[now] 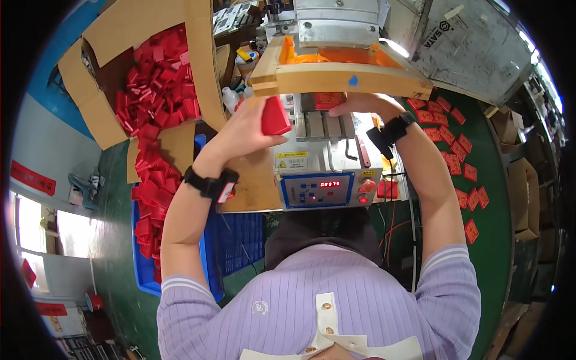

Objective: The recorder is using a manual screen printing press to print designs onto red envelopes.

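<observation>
My left hand (245,131) is closed around a plain red plastic box (275,117), held just left of a screen-printing machine. My right hand (367,104) reaches under the machine's wooden screen frame (354,77). Its thumb lies against a red box with printing on it (327,101), which sits on the metal jig (324,126). The frame partly hides the fingers of that hand. Orange ink (324,55) shows inside the frame. Below the jig is the control panel (318,190) with a lit red display.
At left, a cardboard box (99,51) and a blue crate (141,264) hold heaps of red boxes. Printed red pieces (454,144) lie spread over the green surface at right. A white bottle (230,99) stands behind my left hand. Cables (393,228) hang right of the panel.
</observation>
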`<state>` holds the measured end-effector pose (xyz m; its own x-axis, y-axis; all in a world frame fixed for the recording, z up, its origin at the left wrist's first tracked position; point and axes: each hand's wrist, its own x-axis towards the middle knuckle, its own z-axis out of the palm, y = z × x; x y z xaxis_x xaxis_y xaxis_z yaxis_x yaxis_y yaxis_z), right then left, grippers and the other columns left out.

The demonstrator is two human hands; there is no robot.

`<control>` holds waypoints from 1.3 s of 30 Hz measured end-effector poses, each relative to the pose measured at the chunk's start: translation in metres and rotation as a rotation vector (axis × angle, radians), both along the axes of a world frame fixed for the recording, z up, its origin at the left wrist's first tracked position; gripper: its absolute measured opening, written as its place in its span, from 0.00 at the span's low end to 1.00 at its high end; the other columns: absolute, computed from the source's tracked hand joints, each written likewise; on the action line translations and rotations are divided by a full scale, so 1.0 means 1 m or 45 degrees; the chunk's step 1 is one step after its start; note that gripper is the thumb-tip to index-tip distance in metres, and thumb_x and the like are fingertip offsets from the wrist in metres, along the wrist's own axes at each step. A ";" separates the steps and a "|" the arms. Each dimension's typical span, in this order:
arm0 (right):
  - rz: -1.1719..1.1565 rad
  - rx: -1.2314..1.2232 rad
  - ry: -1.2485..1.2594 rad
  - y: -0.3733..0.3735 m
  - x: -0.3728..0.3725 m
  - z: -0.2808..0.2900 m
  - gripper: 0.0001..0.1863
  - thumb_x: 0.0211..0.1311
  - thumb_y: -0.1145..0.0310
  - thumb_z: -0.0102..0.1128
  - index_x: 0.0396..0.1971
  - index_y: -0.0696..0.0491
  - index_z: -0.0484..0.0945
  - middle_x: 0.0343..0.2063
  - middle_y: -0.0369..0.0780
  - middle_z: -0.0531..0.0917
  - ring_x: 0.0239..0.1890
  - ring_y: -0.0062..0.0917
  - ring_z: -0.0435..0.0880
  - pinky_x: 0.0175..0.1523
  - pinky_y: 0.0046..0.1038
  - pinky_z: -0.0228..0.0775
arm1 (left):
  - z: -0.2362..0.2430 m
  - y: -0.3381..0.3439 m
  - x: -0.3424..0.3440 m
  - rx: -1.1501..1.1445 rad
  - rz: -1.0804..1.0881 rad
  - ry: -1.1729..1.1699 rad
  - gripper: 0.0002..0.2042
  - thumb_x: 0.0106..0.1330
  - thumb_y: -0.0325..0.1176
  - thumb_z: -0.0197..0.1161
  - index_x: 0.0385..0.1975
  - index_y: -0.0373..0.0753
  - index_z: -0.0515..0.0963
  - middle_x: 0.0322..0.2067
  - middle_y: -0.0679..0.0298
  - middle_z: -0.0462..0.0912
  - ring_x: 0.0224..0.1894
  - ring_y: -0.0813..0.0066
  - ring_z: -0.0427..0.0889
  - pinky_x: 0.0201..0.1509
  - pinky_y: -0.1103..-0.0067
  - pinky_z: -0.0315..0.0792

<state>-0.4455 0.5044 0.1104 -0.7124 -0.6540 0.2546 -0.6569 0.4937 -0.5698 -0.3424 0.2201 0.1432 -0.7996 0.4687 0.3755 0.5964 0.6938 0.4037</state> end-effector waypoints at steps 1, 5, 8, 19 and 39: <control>-0.015 -0.038 -0.082 0.000 -0.003 -0.001 0.35 0.41 0.60 0.72 0.52 0.54 0.69 0.49 0.42 0.75 0.52 0.31 0.72 0.57 0.31 0.62 | 0.005 0.013 -0.007 -0.015 -0.082 0.071 0.38 0.44 0.42 0.72 0.55 0.35 0.60 0.48 0.49 0.71 0.52 0.54 0.70 0.56 0.70 0.65; -0.052 -0.370 -0.371 0.039 -0.013 -0.010 0.28 0.43 0.59 0.72 0.45 0.53 0.75 0.42 0.38 0.80 0.46 0.26 0.75 0.51 0.26 0.68 | 0.011 0.046 -0.033 -0.024 -0.166 -0.236 0.34 0.46 0.42 0.72 0.52 0.36 0.65 0.46 0.50 0.74 0.49 0.54 0.74 0.52 0.70 0.68; -0.257 -0.373 -0.185 0.075 0.009 -0.021 0.27 0.44 0.59 0.72 0.45 0.52 0.76 0.42 0.36 0.80 0.48 0.23 0.75 0.52 0.27 0.68 | 0.016 0.068 -0.055 -0.021 -0.267 -0.457 0.29 0.49 0.44 0.69 0.49 0.36 0.68 0.42 0.54 0.77 0.45 0.61 0.76 0.49 0.72 0.70; -0.548 -0.871 -0.396 0.138 0.124 -0.066 0.47 0.41 0.65 0.73 0.62 0.56 0.56 0.55 0.41 0.69 0.54 0.25 0.71 0.60 0.29 0.61 | -0.017 0.101 -0.085 -0.649 -0.336 -0.386 0.41 0.62 0.62 0.44 0.64 0.34 0.49 0.63 0.43 0.53 0.66 0.52 0.53 0.68 0.70 0.48; -1.799 0.231 0.081 0.321 0.313 -0.237 0.39 0.47 0.54 0.67 0.56 0.61 0.65 0.52 0.52 0.71 0.56 0.38 0.70 0.59 0.36 0.61 | -0.108 -0.090 0.063 0.591 0.622 -0.194 0.11 0.67 0.35 0.52 0.41 0.34 0.73 0.23 0.66 0.72 0.27 0.78 0.72 0.31 0.80 0.67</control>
<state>-0.1328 0.8255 -0.1264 -0.7734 0.5577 0.3013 0.4188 0.8064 -0.4175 -0.2798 0.1304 0.0349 -0.9378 -0.1411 0.3172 0.1724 0.6037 0.7784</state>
